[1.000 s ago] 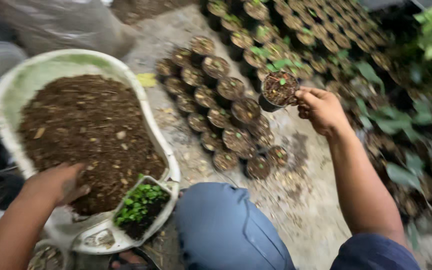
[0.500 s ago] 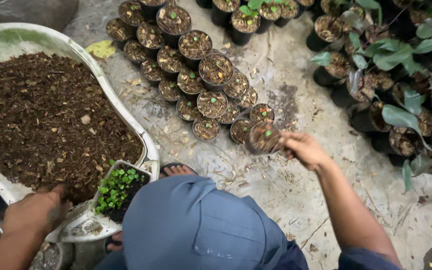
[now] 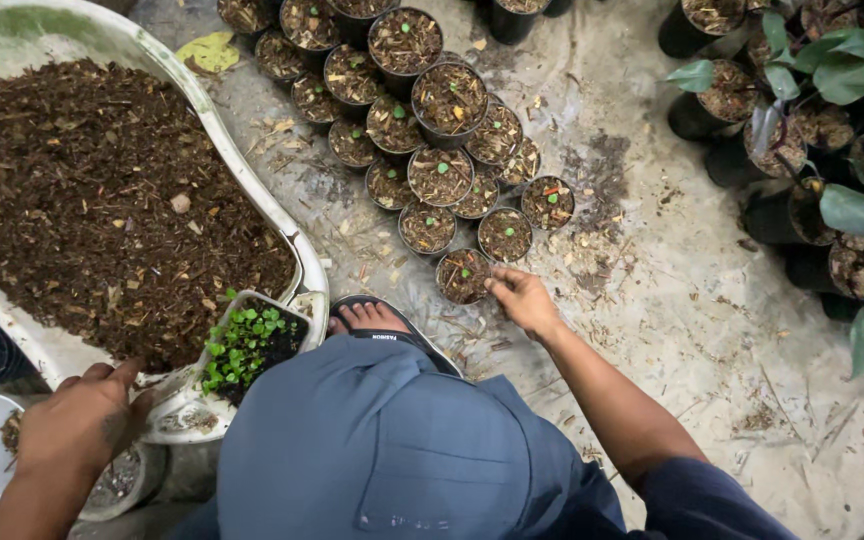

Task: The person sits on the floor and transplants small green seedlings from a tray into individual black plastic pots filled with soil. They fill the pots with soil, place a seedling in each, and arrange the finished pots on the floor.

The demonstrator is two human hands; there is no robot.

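Beside right hand (image 3: 524, 298): small black pot (image 3: 463, 276) sat on ground, nearest end of pot cluster (image 3: 422, 130); fingers loosely curled against rim, gripping nothing. Left hand (image 3: 77, 425) rested half-open on soil tub (image 3: 287, 245) edge, near seedling tray (image 3: 247, 345). Judged best: settle pot upright, snug to neighbours, seedling untouched.

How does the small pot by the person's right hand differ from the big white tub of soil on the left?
The small pot is dark, round and narrow, holding one tiny green seedling; the white tub is pale, wide and heaped with loose soil, with no plant in it. The pot stands on the ground among a cluster of similar pots, at the right hand; the tub stands alone, nearer the left hand. Both hold the same brown, chunky soil.
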